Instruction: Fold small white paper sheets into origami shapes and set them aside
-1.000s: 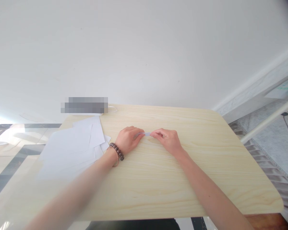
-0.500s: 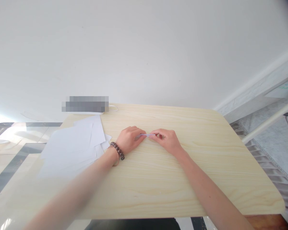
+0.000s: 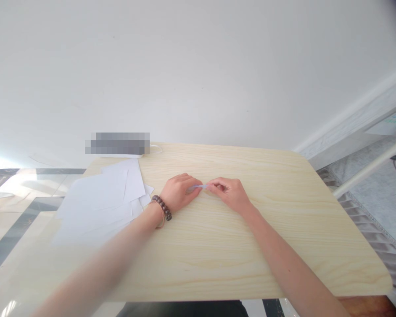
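Over the middle of the wooden table (image 3: 198, 259), my left hand (image 3: 178, 192) pinches one end of a narrow strip of folded white paper (image 3: 204, 186). My right hand (image 3: 230, 193) pinches the other end between thumb and fingers. Only a short piece of the strip shows between the fingertips; the rest is hidden by the hands. Dark beads (image 3: 161, 206) and a thin bracelet circle my left wrist. Left of that wrist, loose white sheets of paper (image 3: 95, 193) lie overlapping on the table.
At the back left of the table stands a blurred-out object (image 3: 119, 144) on a white base, with a white cable (image 3: 157, 148) beside it. Behind the table rises a pale wall (image 3: 198, 70). A light pole (image 3: 369, 169) slants past the right side.
The right fingertips have shifted very slightly along the paper strip and less of it shows on their side. Both arms and the loose sheets stay in place.
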`<state>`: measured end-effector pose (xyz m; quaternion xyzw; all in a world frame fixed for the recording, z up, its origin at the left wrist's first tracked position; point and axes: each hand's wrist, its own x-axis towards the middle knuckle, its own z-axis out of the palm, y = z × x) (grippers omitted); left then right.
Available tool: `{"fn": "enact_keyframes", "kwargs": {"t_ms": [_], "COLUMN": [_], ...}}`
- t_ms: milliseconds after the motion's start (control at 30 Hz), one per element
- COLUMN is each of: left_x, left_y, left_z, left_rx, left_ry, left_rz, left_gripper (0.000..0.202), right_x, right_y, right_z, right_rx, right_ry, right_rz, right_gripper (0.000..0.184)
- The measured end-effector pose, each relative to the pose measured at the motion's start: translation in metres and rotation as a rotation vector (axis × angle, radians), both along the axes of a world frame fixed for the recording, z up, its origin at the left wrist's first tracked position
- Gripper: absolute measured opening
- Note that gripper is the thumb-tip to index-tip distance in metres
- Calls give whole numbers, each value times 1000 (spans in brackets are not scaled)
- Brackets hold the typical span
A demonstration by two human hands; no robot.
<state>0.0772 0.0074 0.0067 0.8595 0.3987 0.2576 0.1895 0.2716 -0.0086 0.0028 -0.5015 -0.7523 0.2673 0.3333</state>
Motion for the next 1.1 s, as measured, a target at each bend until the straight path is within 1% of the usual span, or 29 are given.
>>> {"fn": "enact_keyframes", "kwargs": {"t_ms": [133,267,467,667,767,867,1000,1100], "left_x": [0,0,0,-1,-2,-2,-2,-2], "left_y": [0,1,0,1,1,2,2,2], "left_z": [1,0,0,-1,-3,-4,-4,-5], "left_rx": [-26,-48,-35,-43,-30,-59,-113,-135], "left_ry": [-1,5,3,-31,-40,-38,-61,-76], "left_rz": [-25,1,-3,-16,-14,37,162,178], "left_gripper": [22,21,24,24,24,24,26,27], "right_x": [-1,-3,-6,-3,-1,-1,-1,-2], "right_y": [-1,-1,0,-1,0,0,-1,-1], "right_z": [0,-2,-3,-1,-1,-1,0,0], "right_rx": [20,48,44,-1,8,25,28,10], "right_ry": [-7,-29,-29,13,28,32,29,40], "right_rz": [28,19,18,35,43,36,-20,-52], "right_gripper": [20,19,17,20,21,21,23,25]}}
